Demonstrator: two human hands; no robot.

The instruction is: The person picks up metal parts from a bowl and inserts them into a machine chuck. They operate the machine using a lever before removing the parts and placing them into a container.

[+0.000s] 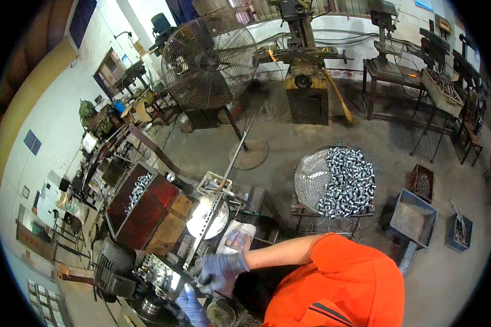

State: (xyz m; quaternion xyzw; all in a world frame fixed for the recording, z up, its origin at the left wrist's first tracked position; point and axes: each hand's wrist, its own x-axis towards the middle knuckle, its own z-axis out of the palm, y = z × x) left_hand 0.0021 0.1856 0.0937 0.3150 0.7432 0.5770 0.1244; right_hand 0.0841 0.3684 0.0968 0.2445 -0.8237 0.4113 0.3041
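Head view: the right hand (219,267), gloved, is closed around a dark handle (206,279) on the machine (158,275); what lies under its palm is hidden. The left hand (191,305) is seen just below it, partly cut off by the frame edge, and its grip cannot be told. Beyond the right hand a round tray of metal cylinders (346,182) is set, with open floor (387,144) past it.

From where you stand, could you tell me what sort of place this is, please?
Most likely a metalworking shop: a drill press stands by the wall, a round tray holds small metal cylinders, and a large fan stands on the gritty floor.
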